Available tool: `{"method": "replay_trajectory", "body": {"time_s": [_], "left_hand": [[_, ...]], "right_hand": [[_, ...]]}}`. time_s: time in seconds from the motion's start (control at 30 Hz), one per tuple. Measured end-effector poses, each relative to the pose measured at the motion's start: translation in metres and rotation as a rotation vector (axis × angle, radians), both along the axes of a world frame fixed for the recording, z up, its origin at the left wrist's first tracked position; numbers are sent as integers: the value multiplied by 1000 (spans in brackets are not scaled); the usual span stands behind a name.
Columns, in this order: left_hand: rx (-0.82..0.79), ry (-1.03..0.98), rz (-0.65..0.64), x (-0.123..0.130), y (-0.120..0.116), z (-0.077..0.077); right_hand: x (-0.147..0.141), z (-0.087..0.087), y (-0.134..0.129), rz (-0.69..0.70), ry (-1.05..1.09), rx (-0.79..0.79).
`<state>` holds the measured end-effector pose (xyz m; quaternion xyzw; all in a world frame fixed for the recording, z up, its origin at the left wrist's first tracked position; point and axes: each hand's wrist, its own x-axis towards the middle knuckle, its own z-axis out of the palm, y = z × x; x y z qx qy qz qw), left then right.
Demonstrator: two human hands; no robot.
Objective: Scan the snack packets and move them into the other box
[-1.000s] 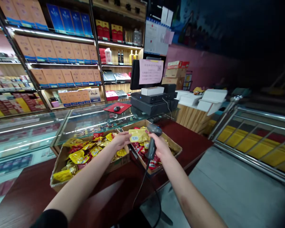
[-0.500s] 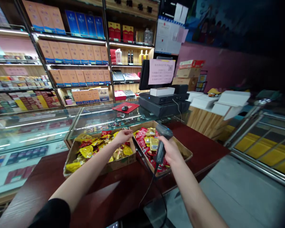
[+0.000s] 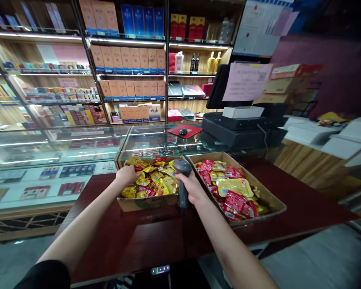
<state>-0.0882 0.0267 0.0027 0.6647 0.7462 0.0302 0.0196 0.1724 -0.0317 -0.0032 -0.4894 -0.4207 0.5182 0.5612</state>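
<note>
Shelves [image 3: 167,92]: lined with boxed goods and a few bottles.
Glass case [image 3: 144,138]: set just beyond the worktop [image 3: 132,241]; bright strips are seen in its glass.
Worktop: dark red, marked by a pale reflection.
Right carton [image 3: 270,200]: placed at a slant and piled with red and gold packets [image 3: 235,201].
Left carton [image 3: 156,202]: filled mostly with yellow packets [image 3: 156,176]; its right end is partly covered from view by the scanner [image 3: 183,168].
Left grip [image 3: 126,176]: held over the left end of the left carton, fingers bent toward the yellow packets; the fingertips are hidden, so how far it is open and whether a packet is grasped cannot be told.
Right grip [image 3: 190,188]: wrapped closed around the handle of the scanner.
Scanner: held nearly upright, head uppermost.
Large gold packet [image 3: 234,187]: laid on top of the pile, near the middle of the right carton.
Mouse [image 3: 183,131]: rested on a red mat [image 3: 194,129].
</note>
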Motion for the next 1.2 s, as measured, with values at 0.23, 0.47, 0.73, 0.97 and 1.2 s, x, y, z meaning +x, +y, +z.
{"method": "replay_trajectory", "body": {"time_s": [0.23, 0.47, 0.73, 0.97, 1.2], "left_hand": [[146, -355, 0, -1, 3, -27], [313, -836, -60, 19, 2, -10], [16, -1750, 41, 76, 32, -31], [177, -1813, -123, 84, 54, -45], [82, -1754, -127, 85, 54, -42]], "right_hand": [[-15, -4, 0, 42, 79, -39], [-15, -10, -11, 113, 53, 8], [-24, -23, -25, 117, -106, -32], [-22, -32, -17, 141, -160, -33], [-25, -27, -17, 143, -189, -37]]}}
